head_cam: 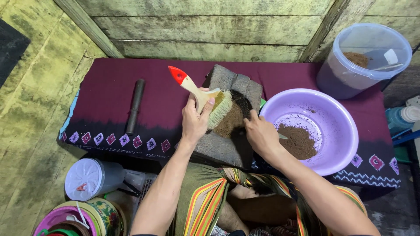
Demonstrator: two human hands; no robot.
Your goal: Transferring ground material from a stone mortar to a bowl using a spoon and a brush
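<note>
While the brush is gripped in the left hand over the brown powder on the grinding stone, the right hand is closed on a small tool. Short, light strokes toward the purple basin are best used.

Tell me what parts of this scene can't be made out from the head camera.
- Thing in the right hand: only a pale tip shows; the hand hides the rest.
- Grinding stone top: covered by brown powder, brush and left hand.
- Containers at lower left: cut by the frame edge.
</note>
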